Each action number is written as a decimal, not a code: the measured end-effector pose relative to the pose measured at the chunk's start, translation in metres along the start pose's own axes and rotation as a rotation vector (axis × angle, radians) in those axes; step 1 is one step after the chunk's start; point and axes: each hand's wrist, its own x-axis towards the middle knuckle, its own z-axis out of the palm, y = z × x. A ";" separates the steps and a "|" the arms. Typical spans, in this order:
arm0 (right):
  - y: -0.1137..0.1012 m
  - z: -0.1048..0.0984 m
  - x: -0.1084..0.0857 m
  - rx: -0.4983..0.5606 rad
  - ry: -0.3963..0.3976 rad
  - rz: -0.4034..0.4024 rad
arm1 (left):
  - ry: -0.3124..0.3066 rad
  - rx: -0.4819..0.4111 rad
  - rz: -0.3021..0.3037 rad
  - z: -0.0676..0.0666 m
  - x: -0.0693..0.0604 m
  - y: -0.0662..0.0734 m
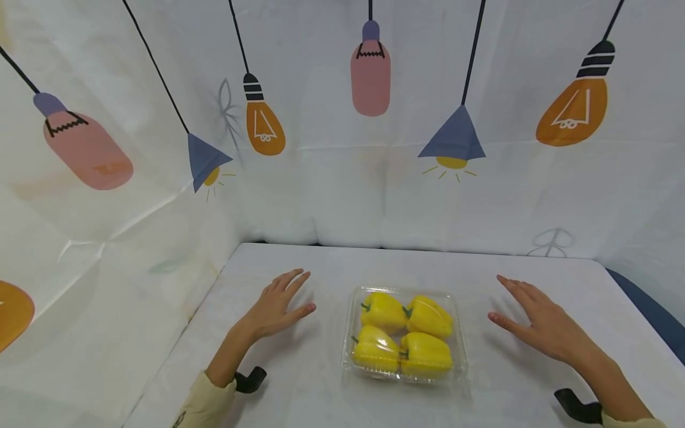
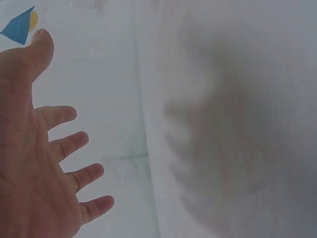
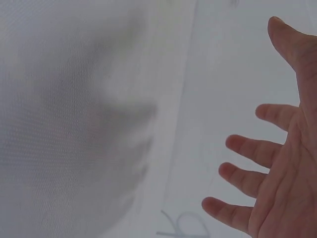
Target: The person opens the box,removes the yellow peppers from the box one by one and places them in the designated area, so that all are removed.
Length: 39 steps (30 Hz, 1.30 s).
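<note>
A clear plastic container [image 1: 350,333] holds several yellow bell peppers [image 1: 425,355] in two rows on the white table. To its left, my left hand [image 1: 275,308] hovers over the table with fingers spread and thumb apart, touching nothing. On the container's other side my right hand [image 1: 543,321] is likewise raised, fingers spread and holding nothing. In the left wrist view the palm of the left hand [image 2: 44,148] shows with its fingers extended. The right wrist view shows the right palm [image 3: 287,163] and separated fingers.
The table [image 1: 299,392] has a white cover and its far edge meets a white curtain [image 1: 321,190] printed with lamps and bulbs. Another white sheet hangs along the left side. Something dark blue [image 1: 650,312] lies beyond the table's right edge.
</note>
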 end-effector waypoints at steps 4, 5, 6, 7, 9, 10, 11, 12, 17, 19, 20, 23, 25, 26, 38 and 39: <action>-0.003 0.000 -0.002 0.013 -0.001 0.002 | -0.007 -0.019 0.016 -0.001 -0.003 0.007; -0.004 0.000 -0.002 0.017 -0.002 0.004 | -0.007 -0.022 0.019 -0.001 -0.003 0.008; -0.005 0.000 -0.003 0.021 -0.006 0.006 | -0.008 -0.025 0.021 -0.001 -0.004 0.010; -0.006 0.000 -0.003 0.024 -0.011 0.009 | -0.008 -0.025 0.025 0.000 -0.004 0.011; -0.008 0.000 -0.004 0.028 -0.018 0.013 | -0.008 -0.033 0.034 0.001 -0.004 0.014; -0.008 -0.001 -0.004 0.028 -0.020 0.014 | -0.009 -0.034 0.040 0.001 -0.004 0.015; -0.009 -0.001 -0.004 0.029 -0.023 0.015 | -0.010 -0.036 0.044 0.002 -0.004 0.016; -0.010 -0.001 -0.004 0.032 -0.027 0.016 | -0.015 -0.040 0.047 0.003 -0.005 0.017; -0.014 -0.001 -0.006 0.044 -0.033 0.008 | -0.047 -0.048 0.036 0.006 -0.006 0.023; -0.016 0.000 -0.007 0.048 -0.034 0.002 | -0.061 -0.050 0.030 0.006 -0.007 0.025; -0.017 0.000 -0.007 0.048 -0.034 0.000 | -0.066 -0.052 0.028 0.006 -0.007 0.025; -0.019 0.001 -0.008 0.052 -0.033 -0.005 | -0.082 -0.064 0.029 0.007 -0.008 0.028; -0.020 0.001 -0.009 0.056 -0.033 -0.011 | -0.089 -0.079 0.035 0.007 -0.008 0.029; -0.021 0.001 -0.009 0.058 -0.033 -0.012 | -0.090 -0.086 0.036 0.007 -0.008 0.030; -0.029 0.001 -0.012 0.084 -0.055 -0.026 | -0.126 -0.116 0.069 0.008 -0.010 0.040; -0.029 0.001 -0.013 0.085 -0.055 -0.030 | -0.128 -0.117 0.070 0.008 -0.010 0.041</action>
